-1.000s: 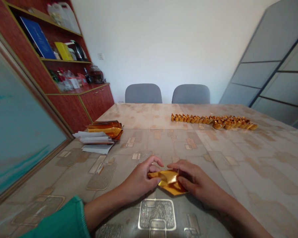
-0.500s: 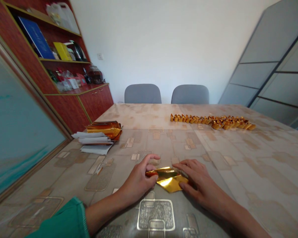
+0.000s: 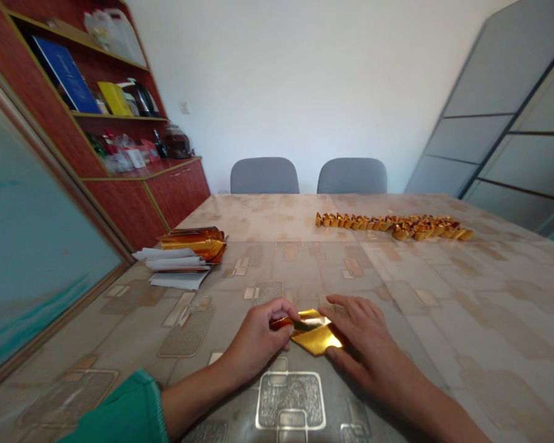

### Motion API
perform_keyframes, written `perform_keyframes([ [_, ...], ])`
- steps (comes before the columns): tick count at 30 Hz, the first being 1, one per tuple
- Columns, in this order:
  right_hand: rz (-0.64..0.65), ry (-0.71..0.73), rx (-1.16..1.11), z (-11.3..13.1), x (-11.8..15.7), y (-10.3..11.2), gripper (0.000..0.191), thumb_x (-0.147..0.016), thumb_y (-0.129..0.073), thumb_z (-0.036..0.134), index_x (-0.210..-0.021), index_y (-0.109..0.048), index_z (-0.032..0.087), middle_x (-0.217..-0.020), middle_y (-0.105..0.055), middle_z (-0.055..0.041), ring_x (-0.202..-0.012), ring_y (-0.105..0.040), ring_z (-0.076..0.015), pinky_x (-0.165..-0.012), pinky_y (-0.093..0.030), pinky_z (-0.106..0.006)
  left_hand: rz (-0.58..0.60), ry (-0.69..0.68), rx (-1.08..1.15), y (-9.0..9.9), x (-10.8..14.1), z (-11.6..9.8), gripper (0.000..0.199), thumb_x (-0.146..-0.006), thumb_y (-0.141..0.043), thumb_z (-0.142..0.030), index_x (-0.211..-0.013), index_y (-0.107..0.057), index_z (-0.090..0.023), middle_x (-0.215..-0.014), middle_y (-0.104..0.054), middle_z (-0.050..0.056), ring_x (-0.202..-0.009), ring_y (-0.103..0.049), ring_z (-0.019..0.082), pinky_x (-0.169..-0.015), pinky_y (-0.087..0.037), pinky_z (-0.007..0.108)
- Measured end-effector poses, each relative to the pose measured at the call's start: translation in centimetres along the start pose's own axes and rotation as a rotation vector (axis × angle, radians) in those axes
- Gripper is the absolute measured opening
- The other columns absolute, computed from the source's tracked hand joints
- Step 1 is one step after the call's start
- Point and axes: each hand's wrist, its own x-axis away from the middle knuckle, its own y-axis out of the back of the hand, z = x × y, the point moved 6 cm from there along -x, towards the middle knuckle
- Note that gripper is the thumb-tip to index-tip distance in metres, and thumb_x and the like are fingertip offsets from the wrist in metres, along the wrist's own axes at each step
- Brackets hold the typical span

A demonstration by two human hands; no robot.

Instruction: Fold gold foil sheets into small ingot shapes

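While the person's left hand (image 3: pixel 261 332) pinches the left end of a folded gold sheet (image 3: pixel 317 340), the right hand (image 3: pixel 367 338) is kinda loosely spread at its right side, thumb by the near edge. The sheet's on the near part of the table (image 3: pixel 240 301), with a gold-and-white stack (image 3: pixel 191 246) off left and a bunch of little gold pieces (image 3: pixel 397 226) far right.

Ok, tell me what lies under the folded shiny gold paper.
The glossy patterned tabletop shows around the folded shiny gold paper. What lies directly beneath is covered; the left hand and right hand partly hide the paper's ends.
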Motion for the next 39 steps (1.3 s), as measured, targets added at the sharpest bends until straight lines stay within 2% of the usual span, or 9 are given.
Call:
perform_keyframes([
  [5,-0.037,-0.056,0.042,-2.5,2.7,0.3,0.044,-0.092,-0.061,0.029,-0.136,-0.059,0.027,-0.142,-0.055,-0.0132,-0.129,-0.048,-0.0345,-0.106,-0.038,-0.059,-0.012,0.006,0.01,0.0,-0.1,-0.2,0.015,-0.073,-0.06,-0.023,-0.087,-0.058,-0.017,-0.082,-0.066,0.002,-0.071,-0.06,0.015,-0.054,-0.049,0.023],
  [8,-0.053,-0.064,0.041,-3.0,3.4,0.4,0.045,-0.093,-0.061,0.033,-0.138,-0.058,0.027,-0.142,-0.055,-0.0131,-0.13,-0.048,-0.0343,-0.107,-0.038,-0.059,-0.022,-0.009,0.013,0.1,0.0,-0.4,0.015,-0.072,-0.061,-0.022,-0.085,-0.056,-0.018,-0.078,-0.064,0.0,-0.068,-0.059,0.014,-0.052,-0.048,0.021],
  [18,-0.028,-0.073,0.013,-2.6,2.8,0.3,0.042,-0.093,-0.061,0.034,-0.134,-0.062,0.024,-0.139,-0.057,-0.0145,-0.128,-0.049,-0.035,-0.107,-0.039,-0.059,-0.015,0.002,0.01,0.1,0.1,-0.4,0.016,-0.074,-0.063,-0.025,-0.085,-0.053,-0.02,-0.075,-0.063,-0.001,-0.063,-0.057,0.013,-0.052,-0.047,0.021],
  [21,-0.016,-0.074,-0.005,-2.8,2.9,0.4,0.042,-0.094,-0.06,0.039,-0.134,-0.062,0.024,-0.138,-0.057,-0.015,-0.127,-0.049,-0.035,-0.106,-0.038,-0.059,-0.005,-0.005,0.033,0.0,0.1,-0.5,0.018,-0.075,-0.062,-0.023,-0.086,-0.048,-0.021,-0.07,-0.061,-0.004,-0.054,-0.05,0.01,-0.049,-0.041,0.019],
  [25,0.007,-0.032,-0.117,-1.7,2.1,1.0,0.048,-0.097,-0.057,0.046,-0.139,-0.057,0.026,-0.138,-0.055,-0.0142,-0.127,-0.048,-0.034,-0.106,-0.038,-0.056,0.11,-0.027,0.046,-0.5,0.3,-1.0,0.024,-0.076,-0.062,-0.017,-0.094,-0.047,-0.021,-0.069,-0.06,-0.006,-0.052,-0.045,0.008,-0.049,-0.03,0.017],
  [28,0.058,0.065,-0.208,0.5,0.2,1.2,0.048,-0.096,-0.058,0.045,-0.141,-0.054,0.028,-0.131,-0.057,-0.0111,-0.121,-0.05,-0.0307,-0.104,-0.041,-0.05,0.214,-0.041,0.073,-1.0,0.5,-1.6,0.026,-0.079,-0.064,-0.019,-0.099,-0.048,-0.02,-0.076,-0.062,-0.004,-0.06,-0.051,0.009,-0.053,-0.031,0.018],
  [31,0.175,0.13,-0.223,2.3,-1.3,0.8,0.039,-0.098,-0.056,0.036,-0.136,-0.058,0.032,-0.114,-0.061,-0.0066,-0.109,-0.053,-0.0258,-0.096,-0.043,-0.043,0.262,-0.063,0.097,-1.1,0.7,-1.9,0.028,-0.082,-0.066,-0.021,-0.103,-0.048,-0.02,-0.088,-0.066,0.001,-0.076,-0.06,0.014,-0.063,-0.039,0.022],
  [35,0.145,0.095,-0.249,1.7,-1.7,0.9,0.025,-0.1,-0.051,0.034,-0.117,-0.068,0.026,-0.107,-0.06,-0.0066,-0.104,-0.052,-0.0253,-0.095,-0.041,-0.043,0.32,-0.06,0.072,-1.1,0.7,-1.8,0.034,-0.084,-0.065,-0.018,-0.114,-0.048,-0.021,-0.1,-0.069,0.004,-0.09,-0.065,0.019,-0.075,-0.046,0.028],
  [39,0.177,0.113,-0.258,1.6,-1.7,0.0,0.038,-0.1,-0.05,0.028,-0.137,-0.057,0.032,-0.11,-0.058,-0.0057,-0.107,-0.051,-0.0245,-0.094,-0.04,-0.041,0.375,-0.099,0.058,-1.3,0.7,-1.9,0.059,-0.084,-0.063,-0.013,-0.137,-0.04,-0.023,-0.123,-0.066,0.011,-0.112,-0.064,0.024,-0.092,-0.048,0.036],
])
